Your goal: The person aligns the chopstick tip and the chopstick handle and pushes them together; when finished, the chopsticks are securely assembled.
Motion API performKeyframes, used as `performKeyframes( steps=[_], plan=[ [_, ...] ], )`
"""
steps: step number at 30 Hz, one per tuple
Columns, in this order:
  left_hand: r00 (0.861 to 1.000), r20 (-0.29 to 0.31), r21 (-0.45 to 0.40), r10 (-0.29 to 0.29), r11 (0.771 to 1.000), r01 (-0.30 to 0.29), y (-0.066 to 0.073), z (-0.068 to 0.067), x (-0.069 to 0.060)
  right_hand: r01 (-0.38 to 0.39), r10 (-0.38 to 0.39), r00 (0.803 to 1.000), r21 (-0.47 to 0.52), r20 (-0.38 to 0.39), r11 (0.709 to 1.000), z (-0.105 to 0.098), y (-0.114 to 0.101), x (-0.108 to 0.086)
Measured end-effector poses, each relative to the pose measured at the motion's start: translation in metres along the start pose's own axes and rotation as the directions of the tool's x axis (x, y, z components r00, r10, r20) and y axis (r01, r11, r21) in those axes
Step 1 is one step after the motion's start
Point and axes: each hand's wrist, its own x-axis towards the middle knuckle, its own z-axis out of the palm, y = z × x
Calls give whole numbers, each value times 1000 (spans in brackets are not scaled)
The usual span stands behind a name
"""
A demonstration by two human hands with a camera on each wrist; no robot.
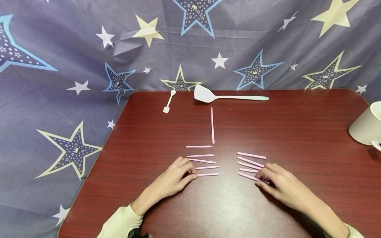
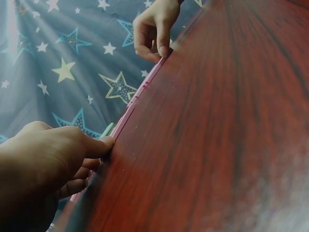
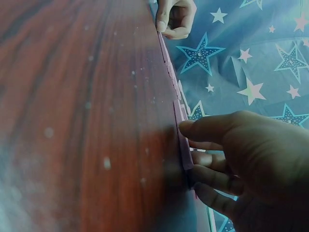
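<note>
Several pink sticks lie in two groups on the table. At the left group, the left hand (image 1: pixel 175 177) pinches the outer end of the nearest stick (image 1: pixel 208 174) between thumb and finger. On the other side, the right hand (image 1: pixel 282 185) has thumb and fingers around the outer part of the nearest stick (image 1: pixel 247 177) of the right group; the wrist view shows its thumb against that stick (image 3: pixel 182 140). Above the left group, a longer pink stick (image 1: pixel 212 125) lies upright in the view. The fingers partly cover the outer ends of neighbouring sticks.
A white spatula (image 1: pixel 205 94) with a long handle lies along the back edge of the table (image 1: pixel 297 132), beside a small white scoop-like tool (image 1: pixel 168 102). A white ribbed mug (image 1: pixel 367 124) stands at the far right. A star-patterned cloth (image 1: pixel 178 49) hangs behind and at the left.
</note>
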Motion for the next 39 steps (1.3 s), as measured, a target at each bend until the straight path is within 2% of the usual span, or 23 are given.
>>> performKeyframes(
  steps=[6, 16, 23, 30, 39],
  plan=[
    [1000, 6, -7, 7, 1000, -7, 0, -1, 0, 21, -21, 1000, 5, -12, 1000, 2, -1, 0],
    [999, -1, 29, 50, 998, -50, 1, -2, -2, 27, -28, 999, -15, -22, 1000, 3, -3, 0],
    [993, -45, 75, 111, 991, -107, 1, -5, -1, 27, -27, 999, -15, -29, 1000, 1, -4, 1],
    [978, -97, 119, 182, 978, -170, 3, -9, 1, 30, -33, 998, -41, -51, 999, -6, -7, 6],
    [942, -169, 186, 289, 948, -257, 7, -19, 6, 73, -78, 993, -59, -92, 996, -14, -10, 12]
  ],
)
